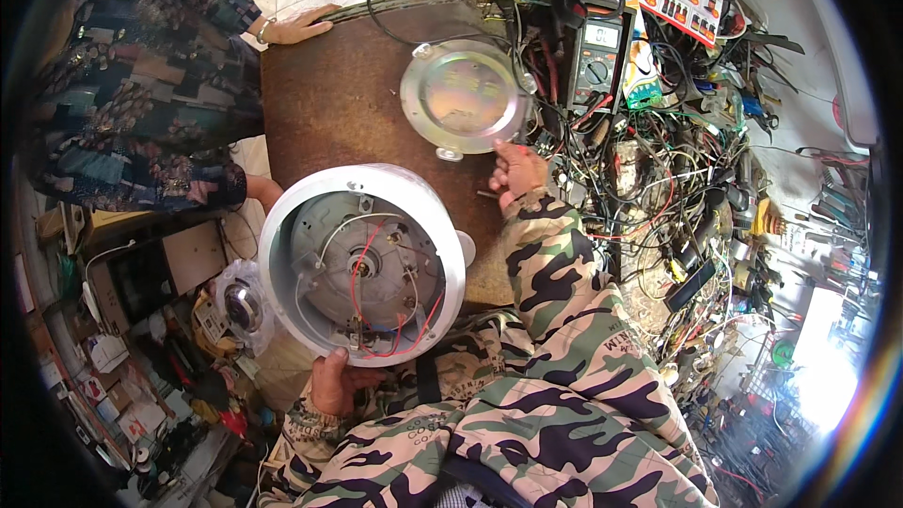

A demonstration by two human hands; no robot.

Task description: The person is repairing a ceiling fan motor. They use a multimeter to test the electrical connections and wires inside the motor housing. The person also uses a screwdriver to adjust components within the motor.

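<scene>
A round silver appliance body (454, 254), which looks like a rice cooker with its underside open, rests tilted at the table's near edge. Red and white wires cross the grey metal inside it. My left hand (335, 384) grips its near rim, thumb up and the other fingers partly hidden. Beyond it on the table lies a round, yellowish metal bottom cover (463, 99) with small pale feet around its edge. My right hand (519, 172) is beside the cover's near right edge with its fingers curled; a thin metal piece shows by it, too small to name.
Across the brown table (329, 103), a person's hand (299, 25) rests on the far left edge; their other hand is partly behind the body. A multimeter (598, 58) stands at the right, among tangled wires (611, 179) and tools. Cluttered shelves (113, 367) fill the left.
</scene>
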